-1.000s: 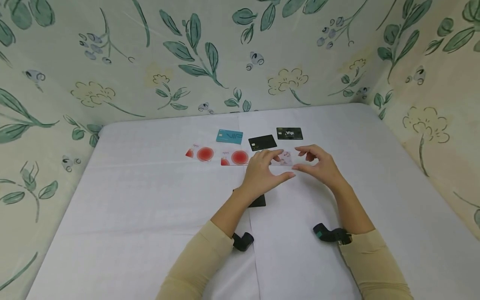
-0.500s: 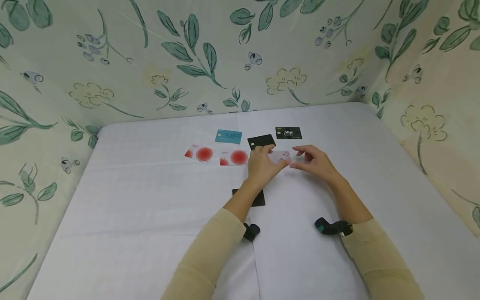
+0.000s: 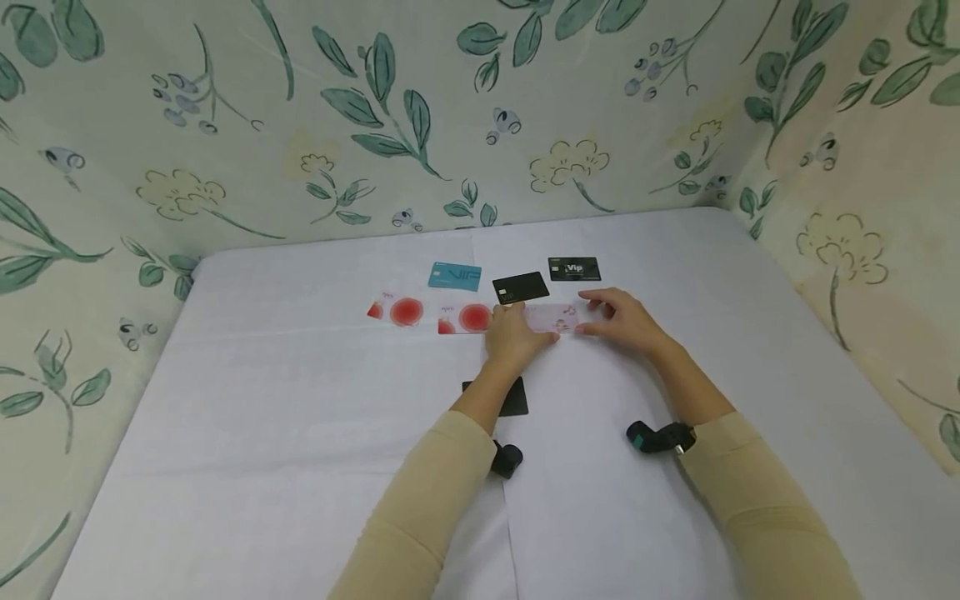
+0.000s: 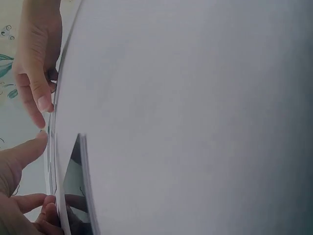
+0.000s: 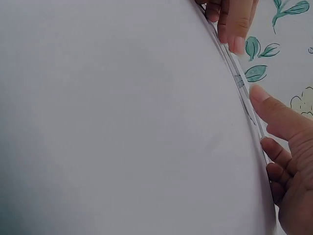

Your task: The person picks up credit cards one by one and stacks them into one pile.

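In the head view, a pale pink card (image 3: 553,317) with small red prints lies flat on the white cloth, between my two hands. My left hand (image 3: 513,340) covers its left end, with the thumb stretched along its near edge and the other fingers at the far side. At its right end is my right hand (image 3: 628,322), thumb and forefinger spread apart at the card's edge. Both wrist views show thumbs and fingers apart, low over the cloth; contact is hard to tell. Left of my left hand lies a red-and-white card (image 3: 465,317), partly covered by it.
Another red-and-white card (image 3: 397,310) lies farther left. Behind are a blue VIP card (image 3: 454,276), a black card (image 3: 521,287) and a black Vip card (image 3: 574,268). Beneath my left wrist is a dark card (image 3: 515,400). A patterned cloth wall (image 3: 420,192) stands behind the table.
My left hand has moved left along the pale card, uncovering more of it; its thumb has drawn back from the right hand. The right hand has shifted slightly left. The cards look unmoved.
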`<action>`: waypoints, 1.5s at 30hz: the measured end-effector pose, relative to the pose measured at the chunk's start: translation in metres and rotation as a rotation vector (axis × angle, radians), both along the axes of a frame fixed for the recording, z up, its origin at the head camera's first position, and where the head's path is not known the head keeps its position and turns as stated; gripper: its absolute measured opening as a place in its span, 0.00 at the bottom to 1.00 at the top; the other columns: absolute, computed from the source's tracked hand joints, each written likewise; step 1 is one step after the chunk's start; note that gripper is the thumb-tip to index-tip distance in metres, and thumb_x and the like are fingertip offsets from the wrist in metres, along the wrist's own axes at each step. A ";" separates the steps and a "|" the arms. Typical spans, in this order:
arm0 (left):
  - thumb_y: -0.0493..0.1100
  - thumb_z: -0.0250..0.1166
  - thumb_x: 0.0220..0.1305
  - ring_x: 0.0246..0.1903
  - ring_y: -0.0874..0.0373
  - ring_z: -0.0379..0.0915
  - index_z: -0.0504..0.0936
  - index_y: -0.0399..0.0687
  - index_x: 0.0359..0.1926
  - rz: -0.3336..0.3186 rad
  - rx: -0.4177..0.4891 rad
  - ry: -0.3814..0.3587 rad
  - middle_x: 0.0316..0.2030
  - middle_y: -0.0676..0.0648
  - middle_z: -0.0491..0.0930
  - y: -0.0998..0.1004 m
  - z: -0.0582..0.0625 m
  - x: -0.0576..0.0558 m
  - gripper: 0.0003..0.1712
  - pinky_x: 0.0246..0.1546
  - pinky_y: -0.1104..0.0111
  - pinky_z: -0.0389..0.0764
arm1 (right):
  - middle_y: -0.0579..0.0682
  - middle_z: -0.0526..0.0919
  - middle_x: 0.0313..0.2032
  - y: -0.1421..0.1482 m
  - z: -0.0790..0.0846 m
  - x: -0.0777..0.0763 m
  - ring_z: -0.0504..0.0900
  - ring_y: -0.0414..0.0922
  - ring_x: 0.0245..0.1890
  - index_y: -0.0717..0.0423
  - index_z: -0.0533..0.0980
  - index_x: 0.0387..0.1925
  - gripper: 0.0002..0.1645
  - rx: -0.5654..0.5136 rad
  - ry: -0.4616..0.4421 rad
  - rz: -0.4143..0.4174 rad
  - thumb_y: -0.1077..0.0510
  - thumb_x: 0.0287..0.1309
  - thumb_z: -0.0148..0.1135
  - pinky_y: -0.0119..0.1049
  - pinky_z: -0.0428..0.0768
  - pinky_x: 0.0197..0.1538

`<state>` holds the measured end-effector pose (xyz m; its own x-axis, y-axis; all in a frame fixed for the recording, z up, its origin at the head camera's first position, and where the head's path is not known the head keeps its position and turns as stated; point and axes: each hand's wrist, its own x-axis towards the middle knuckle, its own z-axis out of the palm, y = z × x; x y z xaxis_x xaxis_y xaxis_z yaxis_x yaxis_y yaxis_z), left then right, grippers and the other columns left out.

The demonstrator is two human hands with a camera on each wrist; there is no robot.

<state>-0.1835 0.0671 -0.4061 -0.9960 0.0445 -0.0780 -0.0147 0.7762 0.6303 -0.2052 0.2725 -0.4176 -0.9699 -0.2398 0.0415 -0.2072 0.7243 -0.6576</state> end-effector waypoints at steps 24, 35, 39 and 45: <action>0.61 0.64 0.58 0.52 0.52 0.64 0.67 0.50 0.67 -0.115 -0.231 0.010 0.56 0.44 0.66 -0.003 -0.004 -0.005 0.40 0.44 0.63 0.75 | 0.60 0.72 0.46 -0.002 -0.007 -0.003 0.65 0.50 0.40 0.60 0.76 0.55 0.33 0.053 0.039 0.039 0.54 0.46 0.74 0.40 0.61 0.41; 0.60 0.68 0.54 0.49 0.53 0.66 0.72 0.56 0.63 -0.074 -0.143 0.008 0.52 0.45 0.67 -0.005 -0.007 -0.005 0.36 0.39 0.64 0.74 | 0.58 0.73 0.50 -0.003 -0.005 -0.004 0.67 0.52 0.44 0.57 0.76 0.54 0.33 0.080 -0.021 0.013 0.51 0.45 0.74 0.45 0.64 0.47; 0.59 0.69 0.53 0.50 0.52 0.66 0.72 0.55 0.63 -0.057 -0.107 0.005 0.53 0.45 0.68 -0.005 -0.007 -0.004 0.37 0.42 0.62 0.75 | 0.58 0.74 0.49 -0.004 -0.003 -0.005 0.67 0.52 0.44 0.58 0.74 0.53 0.33 0.088 -0.027 0.024 0.52 0.45 0.74 0.45 0.63 0.48; 0.57 0.71 0.52 0.51 0.52 0.68 0.70 0.54 0.63 -0.050 -0.088 0.028 0.55 0.45 0.69 -0.003 -0.009 -0.003 0.39 0.46 0.60 0.75 | 0.59 0.75 0.45 -0.004 -0.004 -0.003 0.67 0.52 0.41 0.58 0.72 0.53 0.33 0.061 -0.009 0.027 0.54 0.44 0.74 0.45 0.61 0.47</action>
